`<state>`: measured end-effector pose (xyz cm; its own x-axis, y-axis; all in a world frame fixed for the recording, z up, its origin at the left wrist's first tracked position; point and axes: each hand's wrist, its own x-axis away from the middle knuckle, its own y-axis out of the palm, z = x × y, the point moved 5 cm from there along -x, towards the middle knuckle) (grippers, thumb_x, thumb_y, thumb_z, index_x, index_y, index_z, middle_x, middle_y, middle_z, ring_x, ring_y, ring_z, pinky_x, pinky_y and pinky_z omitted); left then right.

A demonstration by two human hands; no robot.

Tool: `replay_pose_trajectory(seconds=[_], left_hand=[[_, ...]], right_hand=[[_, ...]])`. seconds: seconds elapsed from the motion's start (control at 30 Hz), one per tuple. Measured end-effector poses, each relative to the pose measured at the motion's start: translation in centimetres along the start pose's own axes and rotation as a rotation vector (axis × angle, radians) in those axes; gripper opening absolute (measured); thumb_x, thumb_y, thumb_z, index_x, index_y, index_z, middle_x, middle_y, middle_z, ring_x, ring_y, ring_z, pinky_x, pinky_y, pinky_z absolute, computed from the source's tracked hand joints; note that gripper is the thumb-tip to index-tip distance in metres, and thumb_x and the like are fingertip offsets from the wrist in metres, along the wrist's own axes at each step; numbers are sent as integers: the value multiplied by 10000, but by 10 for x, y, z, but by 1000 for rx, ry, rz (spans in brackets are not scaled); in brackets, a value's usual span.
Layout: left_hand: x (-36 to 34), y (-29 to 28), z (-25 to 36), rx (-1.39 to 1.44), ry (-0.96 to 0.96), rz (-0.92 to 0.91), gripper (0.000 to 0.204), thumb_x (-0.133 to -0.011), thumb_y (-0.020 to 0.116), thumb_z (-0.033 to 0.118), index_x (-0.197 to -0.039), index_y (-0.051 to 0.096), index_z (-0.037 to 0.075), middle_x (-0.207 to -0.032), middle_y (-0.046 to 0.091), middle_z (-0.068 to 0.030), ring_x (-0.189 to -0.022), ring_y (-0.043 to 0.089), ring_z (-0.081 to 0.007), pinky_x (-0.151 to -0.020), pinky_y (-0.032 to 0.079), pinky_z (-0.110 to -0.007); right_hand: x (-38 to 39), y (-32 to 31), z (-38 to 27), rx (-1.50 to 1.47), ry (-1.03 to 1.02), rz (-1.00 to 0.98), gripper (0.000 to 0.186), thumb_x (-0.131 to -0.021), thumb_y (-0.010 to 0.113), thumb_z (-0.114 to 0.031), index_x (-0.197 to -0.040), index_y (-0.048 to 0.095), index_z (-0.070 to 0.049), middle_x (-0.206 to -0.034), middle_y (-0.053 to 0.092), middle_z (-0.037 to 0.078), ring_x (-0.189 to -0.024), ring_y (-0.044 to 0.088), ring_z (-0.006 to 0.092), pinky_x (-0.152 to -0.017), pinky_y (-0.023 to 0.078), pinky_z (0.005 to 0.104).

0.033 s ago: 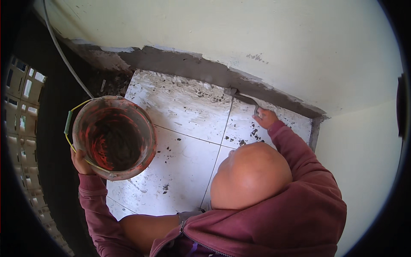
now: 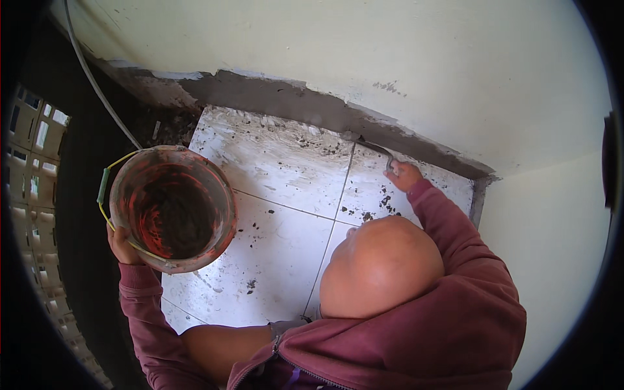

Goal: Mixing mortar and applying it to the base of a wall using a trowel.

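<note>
In my right hand [image 2: 404, 176] is the handle of a trowel [image 2: 377, 148], with my fingers closed round it. Its narrow dark blade reaches to the foot of the wall and lies against the lower edge of a grey mortar strip [image 2: 312, 109]. My left hand [image 2: 123, 246] grips the side of a round bucket [image 2: 224, 224] near its rim; part of the fingers is hidden behind it. Dark wet mortar [image 2: 185, 224] coats the reddish inside. The bucket's yellow wire handle with a green grip [image 2: 103, 185] hangs at its left side.
White floor tiles [image 2: 286, 237] carry smears and crumbs of mortar. A grey hose or cable [image 2: 97, 88] runs down behind the bucket. The cream wall [image 2: 442, 78] meets another wall at the right corner. My bent bare knee [image 2: 383, 266] is between my arms; pierced blocks [image 2: 39, 162] stand far left.
The trowel's blade has tilted at the wall's foot, and the lump of mortar seen at its tip no longer shows. My left hand and the bucket stay put.
</note>
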<state>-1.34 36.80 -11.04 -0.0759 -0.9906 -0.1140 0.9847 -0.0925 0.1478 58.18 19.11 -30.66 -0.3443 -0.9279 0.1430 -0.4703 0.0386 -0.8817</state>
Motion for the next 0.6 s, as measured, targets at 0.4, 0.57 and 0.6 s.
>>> replay_pose_trajectory(seconds=[0.4,0.57,0.6], left_hand=[[-1,-36,-12,-188,-87,128,488,-729,387,123,-1186,408,-44,-1164,485,-175,-1057,506,-277,-928,402,-373],[-7,-48,-18,-262,-101,192,487,-728,380,115,-1186,408,-45,-1161,487,-174,-1054,509,-274,-927,403,-369],[-7,-55,-18,-278,-102,205,487,-727,379,113,-1186,408,-45,-1161,488,-174,-1054,509,-273,-927,403,-369]], right_hand=[[12,-34,-27,-13,-130,-77,276,-765,598,-301,-826,542,-37,-691,575,184,-676,567,366,-625,448,424],[-12,-4,-30,203,19,-190,371,-773,541,-396,-885,542,-42,-799,594,211,-803,568,385,-738,447,447],[-16,-1,-29,191,30,-171,375,-773,542,-396,-876,544,-36,-802,593,214,-805,569,384,-740,447,443]])
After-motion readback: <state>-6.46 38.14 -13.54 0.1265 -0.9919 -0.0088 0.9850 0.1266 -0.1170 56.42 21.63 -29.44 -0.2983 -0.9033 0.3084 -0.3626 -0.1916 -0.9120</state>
